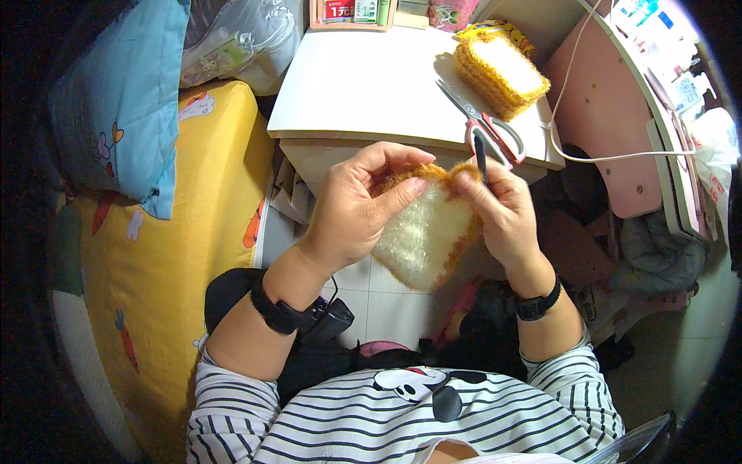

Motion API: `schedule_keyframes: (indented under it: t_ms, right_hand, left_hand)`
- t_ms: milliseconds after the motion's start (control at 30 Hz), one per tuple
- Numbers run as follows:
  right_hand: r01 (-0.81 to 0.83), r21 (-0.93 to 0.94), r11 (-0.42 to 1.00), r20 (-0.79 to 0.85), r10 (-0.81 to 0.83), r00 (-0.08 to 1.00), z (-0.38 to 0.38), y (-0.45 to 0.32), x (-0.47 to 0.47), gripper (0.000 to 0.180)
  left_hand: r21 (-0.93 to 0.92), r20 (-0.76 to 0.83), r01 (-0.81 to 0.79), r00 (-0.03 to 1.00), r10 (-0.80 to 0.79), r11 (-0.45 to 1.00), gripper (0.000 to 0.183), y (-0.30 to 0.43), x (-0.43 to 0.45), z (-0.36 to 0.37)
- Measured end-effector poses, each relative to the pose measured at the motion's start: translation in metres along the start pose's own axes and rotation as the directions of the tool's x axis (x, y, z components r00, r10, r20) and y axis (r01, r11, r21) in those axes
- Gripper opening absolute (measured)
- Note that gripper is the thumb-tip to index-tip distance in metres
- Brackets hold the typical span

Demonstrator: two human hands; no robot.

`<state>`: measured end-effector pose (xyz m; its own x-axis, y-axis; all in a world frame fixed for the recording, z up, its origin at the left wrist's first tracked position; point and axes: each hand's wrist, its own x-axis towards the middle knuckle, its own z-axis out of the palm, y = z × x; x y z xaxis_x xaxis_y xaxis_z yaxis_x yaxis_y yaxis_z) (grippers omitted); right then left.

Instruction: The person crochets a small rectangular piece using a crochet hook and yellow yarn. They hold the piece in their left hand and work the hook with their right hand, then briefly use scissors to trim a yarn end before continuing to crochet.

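A fuzzy crocheted piece, cream in the middle with a golden-brown border, hangs between my two hands above the floor. My left hand pinches its upper left edge between thumb and fingers. At the upper right corner, my right hand grips the brown border, and a dark slim handle, apparently a crochet hook, sticks up from its fingers. The hook's tip is hidden in the yarn and fingers. Just beyond my right hand, scissors with red and grey handles lie on the white tabletop, blades pointing away.
A stack of similar crocheted pieces sits at the table's back right. A white cable loops past the right edge. On the left are a yellow-covered bed and a blue pillow. An open box of small items stands behind.
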<state>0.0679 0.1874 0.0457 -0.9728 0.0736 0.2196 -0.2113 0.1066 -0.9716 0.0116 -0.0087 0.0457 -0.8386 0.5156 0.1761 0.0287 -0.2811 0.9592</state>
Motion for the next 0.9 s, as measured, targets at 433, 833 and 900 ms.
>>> schedule_keyframes:
  t_ms: [433,833,900]
  right_hand:
    - [0.357,0.184,0.916,-0.166,-0.329,0.930,-0.004,-0.018,-0.010,0.012]
    - [0.372,0.121,0.920,-0.005,-0.374,0.927,0.009,-0.008,-0.007,0.017]
    - [0.368,0.139,0.919,-0.007,-0.371,0.929,0.009,-0.008,-0.006,0.016]
  left_hand:
    - [-0.134,-0.083,-0.070,0.995,0.060,0.988,0.032,-0.010,0.002,-0.003]
    - [-0.200,-0.079,-0.033,0.997,0.018,0.979,0.029,-0.006,0.001,-0.001]
    - [-0.189,-0.082,-0.022,0.997,0.007,0.982,0.029,-0.006,0.000,-0.001]
